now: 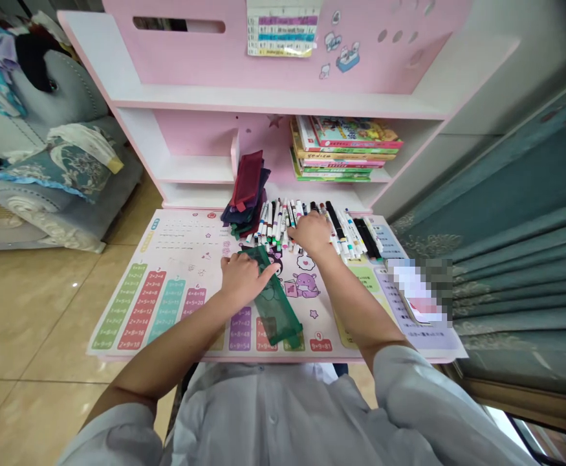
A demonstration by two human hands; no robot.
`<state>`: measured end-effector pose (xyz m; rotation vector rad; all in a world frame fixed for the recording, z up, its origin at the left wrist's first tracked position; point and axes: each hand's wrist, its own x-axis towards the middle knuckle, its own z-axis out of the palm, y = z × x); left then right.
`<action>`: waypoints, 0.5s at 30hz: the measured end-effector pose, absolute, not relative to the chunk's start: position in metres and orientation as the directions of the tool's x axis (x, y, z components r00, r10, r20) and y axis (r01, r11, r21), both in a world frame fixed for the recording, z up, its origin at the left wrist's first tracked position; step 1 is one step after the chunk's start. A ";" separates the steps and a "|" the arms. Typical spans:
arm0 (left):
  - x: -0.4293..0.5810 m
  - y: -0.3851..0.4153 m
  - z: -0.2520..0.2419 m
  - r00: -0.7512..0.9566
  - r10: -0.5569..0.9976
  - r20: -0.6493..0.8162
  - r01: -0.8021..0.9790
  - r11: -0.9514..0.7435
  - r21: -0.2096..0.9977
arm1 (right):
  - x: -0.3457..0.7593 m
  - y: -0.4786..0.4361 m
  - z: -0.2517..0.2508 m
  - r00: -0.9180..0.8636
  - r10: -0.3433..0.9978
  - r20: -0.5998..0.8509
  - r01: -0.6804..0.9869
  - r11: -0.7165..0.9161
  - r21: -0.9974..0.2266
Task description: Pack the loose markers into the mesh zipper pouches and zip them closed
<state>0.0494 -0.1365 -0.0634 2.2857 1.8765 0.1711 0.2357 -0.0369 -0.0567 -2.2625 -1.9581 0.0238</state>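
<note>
A green mesh zip pouch [279, 307] lies slanted across the desk top, flat and see-through. My left hand [246, 278] is closed over its upper end, with the thumb stretched across the mesh. Behind it, many marker pens [277, 223] with white barrels and coloured caps are spread in a wide row. My right hand [313, 233] reaches into the middle of this row, fingers bent down around some pens. Its fingertips are partly hidden, so how many pens it grips is unclear. Black pens [367, 238] lie at the row's right end.
Dark red and navy mesh pouches [248, 181] are stacked left of the pens, against the shelf. Books [345, 145] are piled on the pink-and-white shelf. A phone [416, 294], partly blurred, rests at the desk's right side. A curtain [496, 259] hangs to the right.
</note>
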 end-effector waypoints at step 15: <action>0.090 -0.114 -0.048 0.278 0.942 -0.187 0.959 -0.284 -0.005 | 0.242 -0.048 -0.045 0.085 0.990 0.111 0.976 -0.061 -0.208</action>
